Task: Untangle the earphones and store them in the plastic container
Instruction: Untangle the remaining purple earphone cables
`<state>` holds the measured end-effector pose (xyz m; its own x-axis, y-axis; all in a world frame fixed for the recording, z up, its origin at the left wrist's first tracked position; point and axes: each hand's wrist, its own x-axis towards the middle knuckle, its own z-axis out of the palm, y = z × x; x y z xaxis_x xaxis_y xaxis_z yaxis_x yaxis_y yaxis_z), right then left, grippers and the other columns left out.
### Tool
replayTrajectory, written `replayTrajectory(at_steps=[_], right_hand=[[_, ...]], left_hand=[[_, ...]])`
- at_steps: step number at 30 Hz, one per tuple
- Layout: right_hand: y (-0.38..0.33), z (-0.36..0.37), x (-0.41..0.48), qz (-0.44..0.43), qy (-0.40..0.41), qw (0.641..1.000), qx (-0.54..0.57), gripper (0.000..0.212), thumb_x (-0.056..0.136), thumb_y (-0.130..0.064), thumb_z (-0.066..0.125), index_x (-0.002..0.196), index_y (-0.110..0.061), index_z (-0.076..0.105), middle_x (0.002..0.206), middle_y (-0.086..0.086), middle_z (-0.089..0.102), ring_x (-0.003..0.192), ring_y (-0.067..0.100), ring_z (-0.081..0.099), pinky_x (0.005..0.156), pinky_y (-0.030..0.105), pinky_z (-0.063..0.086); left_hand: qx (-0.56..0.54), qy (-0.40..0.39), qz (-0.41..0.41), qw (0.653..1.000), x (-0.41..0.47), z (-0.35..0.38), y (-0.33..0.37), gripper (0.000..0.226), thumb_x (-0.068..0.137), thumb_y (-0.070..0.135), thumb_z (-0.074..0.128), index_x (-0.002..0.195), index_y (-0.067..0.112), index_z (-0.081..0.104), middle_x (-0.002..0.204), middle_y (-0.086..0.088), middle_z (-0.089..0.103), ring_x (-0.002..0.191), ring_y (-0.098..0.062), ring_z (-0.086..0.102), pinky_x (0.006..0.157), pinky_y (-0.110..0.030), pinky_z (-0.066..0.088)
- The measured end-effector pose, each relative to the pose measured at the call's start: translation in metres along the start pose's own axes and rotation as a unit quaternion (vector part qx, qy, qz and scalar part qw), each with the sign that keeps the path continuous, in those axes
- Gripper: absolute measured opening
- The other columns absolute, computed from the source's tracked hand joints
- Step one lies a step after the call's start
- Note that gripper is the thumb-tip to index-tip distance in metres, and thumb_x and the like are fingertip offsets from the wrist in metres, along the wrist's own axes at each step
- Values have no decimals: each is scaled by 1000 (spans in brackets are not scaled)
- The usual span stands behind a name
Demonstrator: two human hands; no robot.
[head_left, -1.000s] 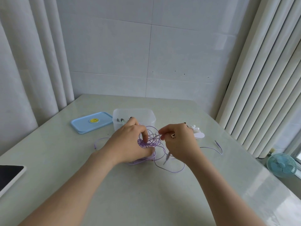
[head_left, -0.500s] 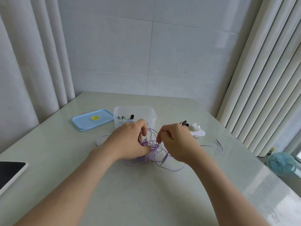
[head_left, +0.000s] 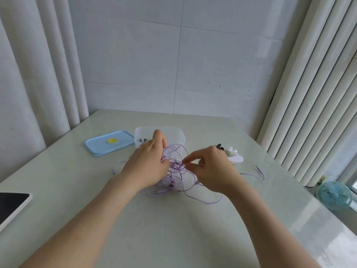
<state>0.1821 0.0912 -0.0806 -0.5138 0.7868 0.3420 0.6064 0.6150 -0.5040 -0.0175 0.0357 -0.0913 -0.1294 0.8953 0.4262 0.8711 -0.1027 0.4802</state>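
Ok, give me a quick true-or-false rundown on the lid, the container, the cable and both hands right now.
1. The lid is on the container. False: it lies on the table, left of the open container.
2. The left hand and right hand both hold the purple cable. True.
3. The cable is inside the container. False: the tangle is in front of it, between the hands.
4. A jack plug lies on the table. True.
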Motion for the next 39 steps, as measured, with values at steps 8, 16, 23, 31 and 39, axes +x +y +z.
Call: replayTrajectory(at_steps=[8, 16, 23, 31, 39], right_hand=[[-6, -13, 3, 152, 85, 929, 327, 16, 95, -4, 60, 87, -3, 74, 61, 5, 63, 57, 18, 64, 61, 36, 61], [-12, -16, -3, 110, 35, 955, 273, 16, 93, -18, 67, 82, -9, 75, 59, 0, 36, 55, 16, 27, 48, 22, 25], [-17, -10, -7, 49, 6, 974, 222, 19, 94, -19, 74, 77, -14, 75, 48, -5, 52, 45, 13, 41, 48, 22, 37], [-11, 2, 0, -20, 132, 987, 86, 9, 93, -30, 80, 86, -26, 83, 59, -24, 65, 58, -2, 59, 69, 13, 39], [-1, 17, 5, -116, 244, 963, -6, 11, 88, -7, 82, 83, -12, 73, 79, -3, 65, 66, 10, 53, 65, 11, 39]], left_hand=[[57, 91, 0, 994, 3, -7, -8, 42, 86, 4, 63, 122, 25, 55, 112, 4, 38, 87, -25, 55, 77, -41, 44], [-53, 86, -96, 990, 7, -7, 4, 21, 91, 15, 59, 71, 18, 65, 74, 5, 61, 71, -21, 55, 65, -30, 42], [-194, 40, -119, 973, 7, -6, 13, 29, 95, 23, 57, 79, -1, 59, 64, 1, 49, 66, -17, 42, 64, -35, 36], [-236, 1, -122, 964, 7, 3, 14, 38, 88, 38, 78, 72, 20, 48, 52, 17, 41, 53, -9, 39, 58, -27, 36], [-271, -3, -112, 956, 7, 6, 9, 31, 82, 26, 84, 93, 13, 58, 79, 1, 70, 70, -11, 56, 69, -27, 48]])
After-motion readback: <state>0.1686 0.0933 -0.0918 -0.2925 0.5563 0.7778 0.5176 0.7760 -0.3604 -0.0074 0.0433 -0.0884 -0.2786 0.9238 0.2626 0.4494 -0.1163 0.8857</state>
